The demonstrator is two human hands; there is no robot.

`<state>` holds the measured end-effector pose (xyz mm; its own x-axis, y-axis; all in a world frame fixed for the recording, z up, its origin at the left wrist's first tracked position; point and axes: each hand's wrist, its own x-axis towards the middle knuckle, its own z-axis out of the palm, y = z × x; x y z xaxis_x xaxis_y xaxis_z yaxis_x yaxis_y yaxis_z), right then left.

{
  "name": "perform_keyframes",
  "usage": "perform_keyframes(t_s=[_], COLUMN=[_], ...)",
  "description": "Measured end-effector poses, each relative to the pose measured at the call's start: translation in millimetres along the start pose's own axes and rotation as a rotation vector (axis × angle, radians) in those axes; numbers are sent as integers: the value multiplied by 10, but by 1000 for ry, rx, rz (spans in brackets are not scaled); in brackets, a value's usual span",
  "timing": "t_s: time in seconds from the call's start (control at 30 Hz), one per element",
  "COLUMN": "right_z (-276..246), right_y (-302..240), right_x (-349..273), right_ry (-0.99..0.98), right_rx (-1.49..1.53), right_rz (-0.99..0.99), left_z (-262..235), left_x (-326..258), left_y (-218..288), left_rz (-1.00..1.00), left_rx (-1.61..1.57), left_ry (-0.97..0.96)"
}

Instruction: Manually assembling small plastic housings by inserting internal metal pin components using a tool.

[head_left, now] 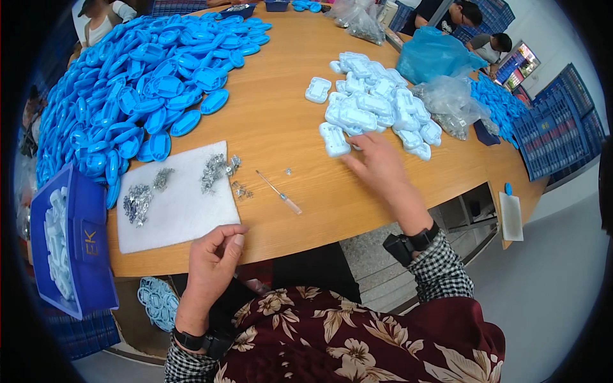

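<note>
Right of centre, the right hand (380, 167) is resting beside a pale-blue plastic casing (334, 140); its grip I cannot tell; lower centre, the left hand (216, 258) is lying loosely, empty; the screwdriver (279, 191) is lying idle; many casings (357, 119) are seemingly awaiting work.

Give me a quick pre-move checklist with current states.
1. Right hand at the pale-blue shell nearest the person: ok.
2. Firm hold on that shell: cannot tell, finger contact is partly hidden.
3. Left hand clear of the screwdriver: ok, it is by the mat's near edge.
4. All small metal parts on the white mat: not ok, some lie past its right edge.
</note>
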<state>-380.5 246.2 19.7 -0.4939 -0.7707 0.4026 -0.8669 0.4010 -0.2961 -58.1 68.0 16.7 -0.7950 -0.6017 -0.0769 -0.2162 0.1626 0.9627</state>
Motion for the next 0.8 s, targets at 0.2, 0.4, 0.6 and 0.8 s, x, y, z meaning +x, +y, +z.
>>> perform_keyframes(t_s=[0.2, 0.4, 0.6, 0.8], right_z=[180, 254, 333, 180], right_y=[-121, -318, -425, -1108], right_x=[213, 127, -48, -110], right_ry=[-59, -37, -45, -200], right_rx=[-71, 111, 318, 1169], right_rz=[-114, -151, 155, 274], left_z=[31, 2, 20, 372], left_x=[73, 120, 189, 203], left_y=[74, 76, 247, 12], left_rz=[36, 7, -64, -17], left_rx=[93, -19, -74, -516], left_ry=[-67, -116, -311, -158])
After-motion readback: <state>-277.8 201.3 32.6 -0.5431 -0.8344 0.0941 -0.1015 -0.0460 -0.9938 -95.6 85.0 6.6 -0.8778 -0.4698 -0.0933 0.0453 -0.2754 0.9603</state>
